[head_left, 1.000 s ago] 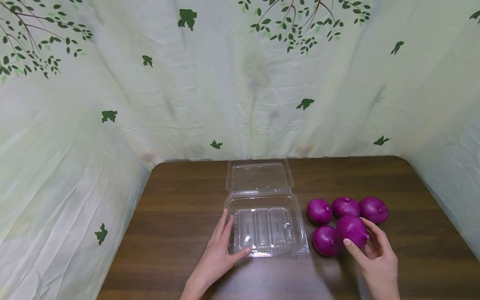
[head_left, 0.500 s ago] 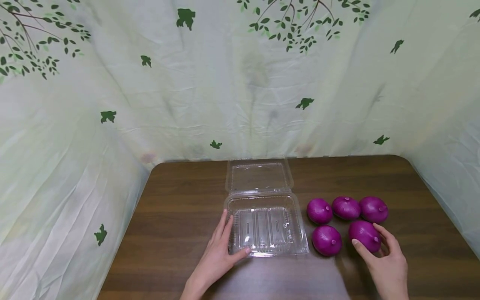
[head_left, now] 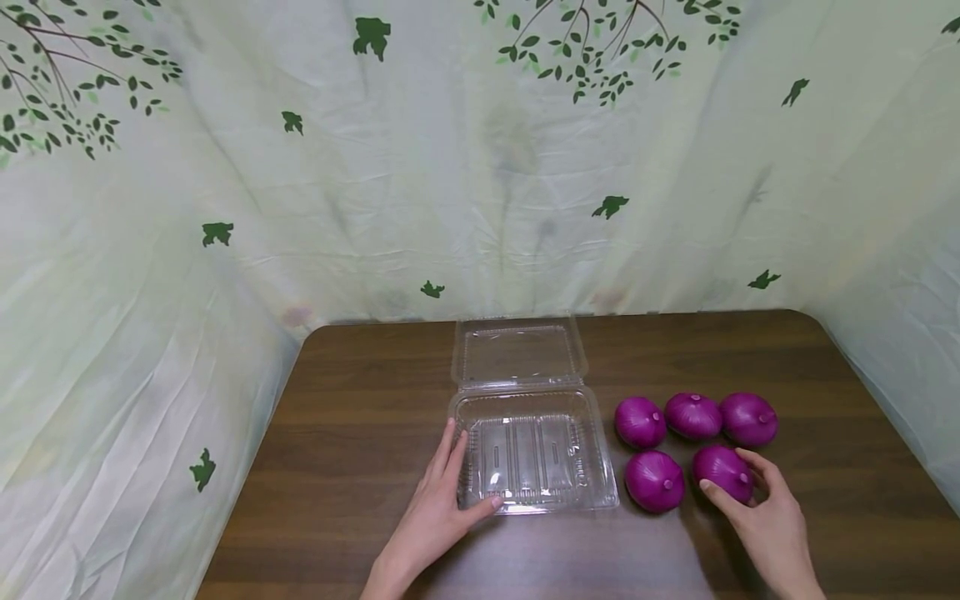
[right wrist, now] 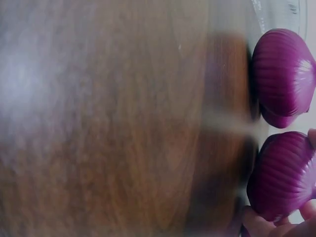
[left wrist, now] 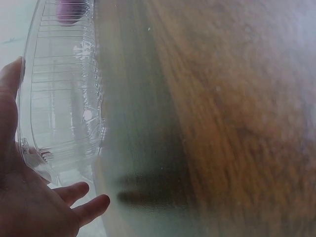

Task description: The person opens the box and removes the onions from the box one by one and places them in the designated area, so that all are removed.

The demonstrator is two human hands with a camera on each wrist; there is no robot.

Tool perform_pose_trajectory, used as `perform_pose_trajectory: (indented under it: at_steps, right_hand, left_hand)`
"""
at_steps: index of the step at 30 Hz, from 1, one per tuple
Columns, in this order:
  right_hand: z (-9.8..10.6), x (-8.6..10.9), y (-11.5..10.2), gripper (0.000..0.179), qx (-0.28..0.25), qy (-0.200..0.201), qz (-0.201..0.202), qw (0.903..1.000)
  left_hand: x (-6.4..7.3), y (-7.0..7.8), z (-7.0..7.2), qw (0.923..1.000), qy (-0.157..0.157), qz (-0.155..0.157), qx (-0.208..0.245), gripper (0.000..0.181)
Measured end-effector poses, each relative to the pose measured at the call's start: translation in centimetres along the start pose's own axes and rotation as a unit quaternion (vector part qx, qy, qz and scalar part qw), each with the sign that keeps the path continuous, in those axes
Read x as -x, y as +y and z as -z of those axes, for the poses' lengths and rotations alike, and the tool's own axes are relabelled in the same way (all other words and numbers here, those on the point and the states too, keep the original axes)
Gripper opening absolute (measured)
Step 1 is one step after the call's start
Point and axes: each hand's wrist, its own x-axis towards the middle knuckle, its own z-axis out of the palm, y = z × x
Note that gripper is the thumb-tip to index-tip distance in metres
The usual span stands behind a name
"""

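Observation:
In the head view, a clear plastic clamshell container (head_left: 534,507) lies with its lid (head_left: 519,354) folded back, away from the person. My left hand (head_left: 431,508) rests at its near left corner. The fingers lie straight along the left side and the thumb touches the front rim. My right hand (head_left: 772,517) holds a red onion (head_left: 720,469) between thumb and fingers, low at the table. In the right wrist view, the held onion (right wrist: 281,177) sits close beside another red onion (right wrist: 282,74).
Left of the held onion lies a red onion (head_left: 654,482) on the brown wooden table (head_left: 360,417). Behind them runs a row of three more: a left onion (head_left: 639,422), a middle onion (head_left: 692,416) and a right onion (head_left: 746,419). A leaf-patterned curtain (head_left: 480,167) hangs behind the table.
The held onion has moved from against the front left onion to the right and down, then slightly back left. My left hand and the container have stayed put.

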Motion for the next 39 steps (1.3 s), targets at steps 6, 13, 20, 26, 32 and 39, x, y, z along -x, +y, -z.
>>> perform_pose_trajectory:
  at_steps: [6,13,20,26,32,39]
  right_hand:
    - [-0.4,-0.2,0.2,0.06,-0.027,0.037,0.063,0.997]
    - [-0.4,-0.2,0.6,0.056,-0.034,0.044,0.06,0.9966]
    - [-0.4,-0.2,0.4,0.06,-0.039,0.032,0.057,0.9971]
    - [-0.4,-0.2,0.4,0.061,-0.037,0.03,0.055,0.9974]
    - [-0.6,-0.1,0.4,0.059,-0.054,0.04,0.062,0.9958]
    - [-0.6,0.5,-0.6,0.056,-0.039,0.092,0.112,0.9887]
  left_hand:
    - [-0.1,0.1,0.0,1.0,-0.003,0.004,0.003,0.105]
    - [0.0,0.1,0.1,0.9999,-0.008,0.008,0.002,0.105]
    - [-0.1,0.1,0.0,1.0,-0.005,0.005,-0.001,0.104]
    - [-0.1,0.2,0.0,1.0,-0.007,0.003,0.003,0.104]
    - [-0.1,0.0,0.0,1.0,-0.001,-0.002,0.002,0.104]
    - [0.1,-0.4,0.1,0.9993,0.023,-0.03,-0.005,0.097]
